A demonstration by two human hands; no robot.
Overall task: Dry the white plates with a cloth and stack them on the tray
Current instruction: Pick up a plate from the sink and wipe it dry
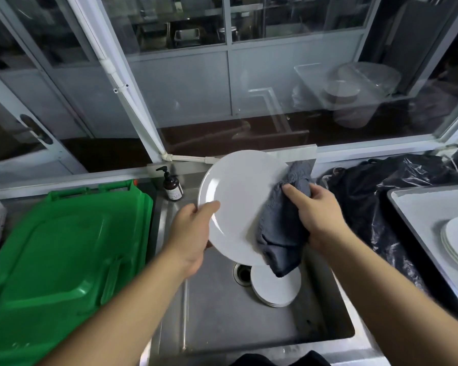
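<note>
My left hand (193, 228) and right hand (316, 212) are bare, with no gloves, rings or watch showing. Both forearms are uncovered right down to the frame's lower edge. A strip of dark clothing (280, 360) shows at the bottom.

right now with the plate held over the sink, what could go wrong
The left hand grips the white plate only at its rim while the right hand rubs it with the grey cloth; a hard wipe could twist it loose. It might then drop onto the stacked plates in the sink below and chip them.
</note>
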